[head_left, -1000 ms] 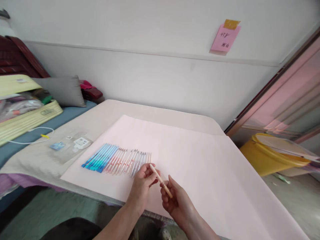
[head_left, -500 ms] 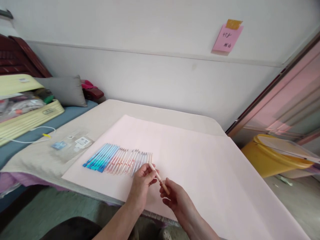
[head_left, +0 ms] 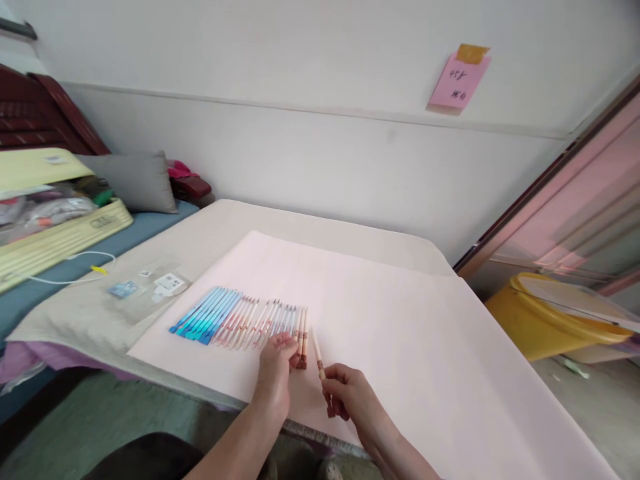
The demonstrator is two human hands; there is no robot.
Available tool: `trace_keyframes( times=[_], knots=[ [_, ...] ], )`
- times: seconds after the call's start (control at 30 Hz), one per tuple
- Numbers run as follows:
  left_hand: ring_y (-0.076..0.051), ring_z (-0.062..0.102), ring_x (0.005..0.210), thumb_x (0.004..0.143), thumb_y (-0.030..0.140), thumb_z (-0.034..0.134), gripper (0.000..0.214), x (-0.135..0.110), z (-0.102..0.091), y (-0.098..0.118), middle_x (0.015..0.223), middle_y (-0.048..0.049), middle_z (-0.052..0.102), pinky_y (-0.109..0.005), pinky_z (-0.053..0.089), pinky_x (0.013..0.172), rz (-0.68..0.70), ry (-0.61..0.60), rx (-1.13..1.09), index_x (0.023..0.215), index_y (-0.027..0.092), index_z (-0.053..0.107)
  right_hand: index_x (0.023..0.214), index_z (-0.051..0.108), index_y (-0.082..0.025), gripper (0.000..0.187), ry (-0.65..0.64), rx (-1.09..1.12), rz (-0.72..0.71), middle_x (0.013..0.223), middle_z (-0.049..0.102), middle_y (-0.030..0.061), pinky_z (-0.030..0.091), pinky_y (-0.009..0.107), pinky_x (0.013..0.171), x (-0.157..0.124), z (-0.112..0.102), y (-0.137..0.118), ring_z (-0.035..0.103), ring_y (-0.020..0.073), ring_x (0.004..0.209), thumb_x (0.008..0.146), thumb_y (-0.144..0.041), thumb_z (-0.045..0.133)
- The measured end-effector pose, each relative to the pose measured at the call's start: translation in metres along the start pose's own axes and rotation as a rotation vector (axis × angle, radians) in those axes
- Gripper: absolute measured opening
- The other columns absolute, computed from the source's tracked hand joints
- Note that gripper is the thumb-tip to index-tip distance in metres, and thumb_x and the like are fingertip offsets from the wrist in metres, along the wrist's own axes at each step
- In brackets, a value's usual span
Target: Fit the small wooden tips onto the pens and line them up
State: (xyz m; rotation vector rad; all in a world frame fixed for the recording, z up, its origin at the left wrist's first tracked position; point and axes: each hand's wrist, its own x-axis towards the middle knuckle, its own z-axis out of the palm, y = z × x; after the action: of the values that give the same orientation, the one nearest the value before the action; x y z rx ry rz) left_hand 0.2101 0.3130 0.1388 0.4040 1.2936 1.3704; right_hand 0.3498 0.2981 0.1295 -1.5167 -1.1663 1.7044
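Note:
My right hand (head_left: 347, 393) is closed around the brown lower part of a cream and brown pen (head_left: 318, 353), whose pale tip points away from me. Just left of it, my left hand (head_left: 276, 367) rests by the row's right end, fingers loosely bent against several cream and brown pens (head_left: 303, 333) and partly covering them. Side by side on the pink sheet (head_left: 390, 347) lie more pens: blue ones (head_left: 207, 313) at the left, red and white patterned ones (head_left: 245, 323) in the middle, then pale greyish ones (head_left: 286, 317).
Clear plastic packaging (head_left: 163, 287) and a small blue card (head_left: 123, 289) lie left of the sheet. Further left are a white cord (head_left: 75, 280), an open yellow case (head_left: 100, 223) and a grey pillow (head_left: 145, 183). A yellow bin (head_left: 525, 317) stands to the right.
My left hand has let go of the cream and brown pen and moved slightly left and down to the row. My right hand now holds that pen alone, turned more upright.

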Motion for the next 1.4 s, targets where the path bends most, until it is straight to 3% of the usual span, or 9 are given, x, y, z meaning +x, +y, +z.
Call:
trace_keyframes(
  times=[0.1,0.3,0.4,0.5,0.6,0.7,0.83,0.97,1.4],
  knots=[
    [-0.008,0.053,0.061,0.062,0.027,0.066,0.027,0.000,0.001,0.003,0.070,0.0014,0.056,-0.024,0.042,0.061,-0.015,0.017,-0.040,0.083,0.015,0.053,0.064,0.053,-0.014,0.009,0.053,0.020,-0.018,0.043,0.050,-0.0042,0.018,0.020,0.035,0.010,-0.003,-0.001,0.041,0.0060,0.036,0.067,-0.023,0.051],
    [-0.008,0.053,0.058,0.062,0.025,0.065,0.023,-0.002,0.001,0.003,0.066,0.0018,0.056,-0.022,0.041,0.058,-0.028,-0.022,-0.056,0.079,0.015,0.054,0.099,0.059,-0.012,0.036,0.080,-0.032,-0.115,0.055,0.055,-0.0023,0.030,0.022,0.042,0.030,-0.004,-0.005,0.046,0.0088,0.048,0.072,-0.035,0.052],
    [-0.009,0.053,0.058,0.065,0.026,0.061,0.019,0.000,0.001,-0.002,0.065,0.0017,0.057,-0.023,0.041,0.058,-0.038,-0.088,0.028,0.080,0.016,0.055,0.102,0.058,-0.012,0.037,0.117,-0.131,-0.115,0.065,0.058,-0.0001,0.031,0.024,0.043,0.035,-0.004,0.002,0.044,0.0086,0.045,0.070,-0.029,0.050],
    [-0.012,0.055,0.061,0.068,0.022,0.052,0.013,0.000,0.004,-0.004,0.066,-0.0009,0.059,-0.026,0.042,0.061,0.055,-0.208,0.373,0.078,0.015,0.057,0.094,0.061,-0.016,0.030,0.116,-0.301,-0.216,0.082,0.063,0.0030,0.039,0.025,0.050,0.032,-0.005,0.009,0.050,0.0098,0.053,0.069,-0.021,0.046],
    [-0.016,0.059,0.076,0.071,0.017,0.045,0.018,-0.009,0.005,-0.006,0.077,-0.0048,0.064,-0.029,0.042,0.071,0.295,-0.385,0.986,0.078,0.017,0.062,0.089,0.062,-0.019,0.025,0.121,-0.562,-0.313,0.089,0.064,0.0037,0.044,0.027,0.066,0.021,-0.009,0.008,0.057,0.0132,0.069,0.073,-0.020,0.044],
    [-0.021,0.059,0.083,0.077,0.016,0.039,0.028,-0.026,0.004,-0.010,0.090,-0.0102,0.065,-0.035,0.042,0.076,0.461,-0.583,1.479,0.091,0.016,0.062,0.089,0.061,-0.021,0.025,0.130,-0.927,-0.346,0.093,0.063,0.0047,0.044,0.030,0.069,0.006,-0.014,0.004,0.060,0.0168,0.080,0.079,-0.019,0.038],
    [-0.027,0.055,0.093,0.079,0.012,0.034,0.031,-0.043,0.003,-0.019,0.098,-0.0171,0.061,-0.043,0.042,0.080,0.556,-0.750,1.732,0.095,0.008,0.061,0.092,0.059,-0.019,0.025,0.134,-1.370,-0.340,0.095,0.061,0.0073,0.045,0.034,0.068,-0.008,-0.019,0.004,0.058,0.0234,0.088,0.077,-0.012,0.040],
    [-0.028,0.052,0.096,0.079,0.013,0.036,0.030,-0.042,0.005,-0.025,0.102,-0.0157,0.059,-0.045,0.043,0.081,0.571,-0.740,1.782,0.099,0.008,0.059,0.094,0.058,-0.018,0.027,0.072,-1.508,-0.368,0.096,0.060,0.0086,0.047,0.036,0.068,-0.011,-0.019,0.005,0.057,0.0246,0.089,0.076,-0.008,0.040],
    [-0.027,0.049,0.102,0.084,0.016,0.030,0.034,-0.033,-0.001,-0.039,0.112,-0.0143,0.053,-0.045,0.038,0.085,0.618,-0.616,1.797,0.110,0.013,0.052,0.095,0.058,-0.015,0.022,0.045,-1.552,-0.369,0.096,0.059,0.0121,0.047,0.038,0.070,-0.014,-0.015,0.004,0.056,0.0257,0.090,0.078,-0.011,0.044]
  ],
)
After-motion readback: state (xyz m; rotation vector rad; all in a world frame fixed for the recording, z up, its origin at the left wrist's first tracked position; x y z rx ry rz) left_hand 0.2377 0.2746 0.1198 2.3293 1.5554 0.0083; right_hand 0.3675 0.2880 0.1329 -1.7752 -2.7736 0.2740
